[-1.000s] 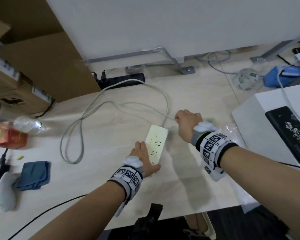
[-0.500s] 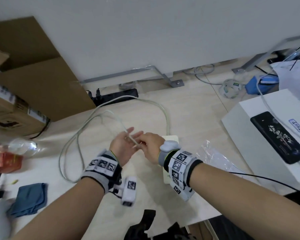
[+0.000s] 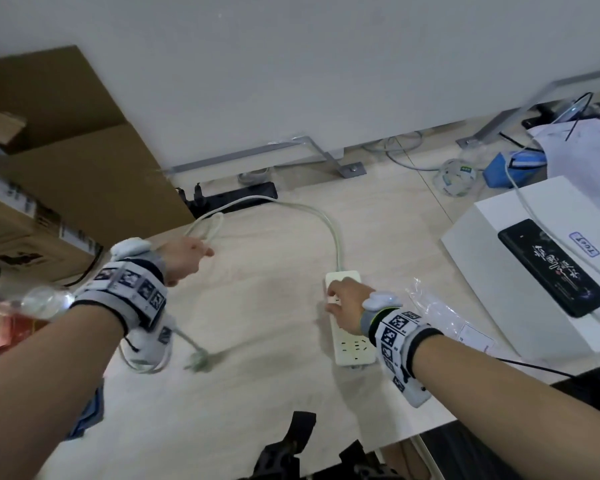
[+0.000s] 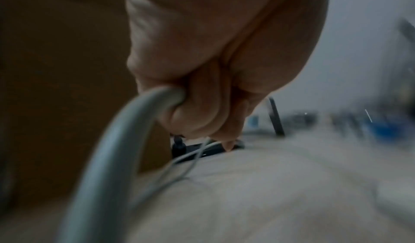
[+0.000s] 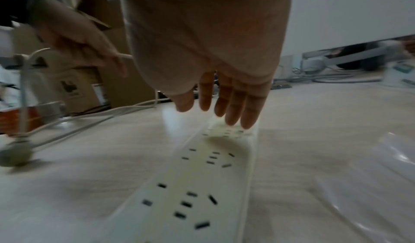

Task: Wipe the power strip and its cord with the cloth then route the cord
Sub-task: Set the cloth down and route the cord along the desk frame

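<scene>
The white power strip [image 3: 352, 344] lies flat on the pale table, right of middle. My right hand [image 3: 343, 297] is over its far end with fingers straight [image 5: 233, 108], the tips at or just above the sockets. Its grey-white cord [image 3: 335, 237] arcs back and left to my left hand [image 3: 187, 252], which is raised and grips a bundle of cord loops [image 4: 116, 140]. The plug [image 3: 200, 362] hangs blurred below my left wrist, near the tabletop [image 5: 15, 154]. The blue cloth [image 3: 90, 410] lies at the table's left, mostly hidden under my left forearm.
Cardboard boxes [image 3: 66, 174] stand at the back left. A black power strip [image 3: 238, 197] lies by the wall. A white box [image 3: 499, 289] carrying a black phone [image 3: 555, 268] sits at right, with a clear plastic bag [image 3: 440, 313] beside it. A plastic bottle [image 3: 45, 301] lies far left.
The hands were together on the cord at mid-table. Now my left hand has swung left and up with the cord, and my right hand has let go and moved over the strip.
</scene>
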Tool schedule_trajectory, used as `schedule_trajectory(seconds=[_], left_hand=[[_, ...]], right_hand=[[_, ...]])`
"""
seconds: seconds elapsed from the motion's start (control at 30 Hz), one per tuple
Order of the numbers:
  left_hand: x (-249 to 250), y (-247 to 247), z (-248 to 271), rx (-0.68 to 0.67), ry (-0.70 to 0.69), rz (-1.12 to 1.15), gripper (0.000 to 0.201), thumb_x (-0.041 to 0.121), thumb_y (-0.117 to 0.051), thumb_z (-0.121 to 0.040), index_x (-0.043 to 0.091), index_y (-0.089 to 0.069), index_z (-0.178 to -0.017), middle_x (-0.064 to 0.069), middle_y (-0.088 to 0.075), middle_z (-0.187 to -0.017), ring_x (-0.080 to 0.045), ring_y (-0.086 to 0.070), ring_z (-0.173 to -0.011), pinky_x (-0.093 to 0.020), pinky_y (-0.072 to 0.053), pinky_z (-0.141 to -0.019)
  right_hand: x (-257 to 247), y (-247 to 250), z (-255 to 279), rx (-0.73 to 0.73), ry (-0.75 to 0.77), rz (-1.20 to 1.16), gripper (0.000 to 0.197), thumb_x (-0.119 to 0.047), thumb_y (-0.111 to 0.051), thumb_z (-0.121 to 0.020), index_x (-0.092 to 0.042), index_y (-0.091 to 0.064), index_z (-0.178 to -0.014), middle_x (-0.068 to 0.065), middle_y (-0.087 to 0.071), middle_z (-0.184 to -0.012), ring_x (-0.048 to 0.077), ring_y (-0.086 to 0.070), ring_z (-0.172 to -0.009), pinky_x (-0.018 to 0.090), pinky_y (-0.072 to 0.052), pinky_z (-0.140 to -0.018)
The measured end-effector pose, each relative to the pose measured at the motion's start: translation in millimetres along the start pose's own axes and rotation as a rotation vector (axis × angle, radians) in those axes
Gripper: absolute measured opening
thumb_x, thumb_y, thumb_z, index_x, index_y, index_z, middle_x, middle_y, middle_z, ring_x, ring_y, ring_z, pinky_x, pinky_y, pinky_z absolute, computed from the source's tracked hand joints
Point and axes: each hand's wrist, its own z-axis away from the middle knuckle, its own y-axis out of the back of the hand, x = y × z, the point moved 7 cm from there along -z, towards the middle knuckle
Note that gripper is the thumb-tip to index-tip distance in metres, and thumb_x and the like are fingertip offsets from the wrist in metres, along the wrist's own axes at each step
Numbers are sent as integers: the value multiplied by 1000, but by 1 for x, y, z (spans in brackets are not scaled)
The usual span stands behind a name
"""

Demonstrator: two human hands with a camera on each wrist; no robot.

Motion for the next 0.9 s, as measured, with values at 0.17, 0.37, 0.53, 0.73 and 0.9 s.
schedule_trajectory(seconds=[0.17, 0.37, 0.53, 0.73, 0.9], left_hand=[[-32, -48, -23, -90, -34, -765, 28, 21, -41, -99, 15, -48, -125, -11, -50, -127, -27, -50, -113, -33, -37, -91], [21, -119, -8, -8, -265, -599, 59, 54, -39, -94, 25, -31, -144, -4, -37, -146, -29, -43, -129, -43, -42, -100], [53, -199, 10, -202, -262, -64, 67, 46, -57, -89, 31, -24, -146, 2, -53, -130, -21, -57, -109, -35, -47, -92], [88, -245, 14, -384, -170, 172, 53, 16, -49, -92, 21, -34, -143, 1, -60, -124, -23, -59, -110, -38, -50, -94], [89, -242, 5, -399, -163, 241, 53, 4, -44, -93, 19, -40, -143, 4, -52, -136, -22, -54, -120, -39, -46, -102]], right_hand=[[41, 0, -6, -55, -204, 98, 34, -34, -47, -94, -17, -45, -123, 7, -47, -121, 26, -52, -105, 38, -47, -85], [93, 8, 16, -60, -392, 122, 25, -33, -46, -91, -16, -45, -109, 7, -52, -110, 23, -50, -85, 32, -42, -72], [123, 3, 40, -99, -419, 99, 32, -40, -44, -92, -17, -46, -115, 6, -53, -117, 23, -53, -86, 31, -43, -72], [88, -18, 30, 68, -308, -174, 91, -80, -53, -64, -34, -26, -137, 3, -51, -124, 25, -59, -101, 41, -51, -83], [57, -21, 16, 43, -351, -171, 116, -74, -64, -55, -45, 7, -142, 7, -42, -116, 31, -59, -97, 42, -50, -78]])
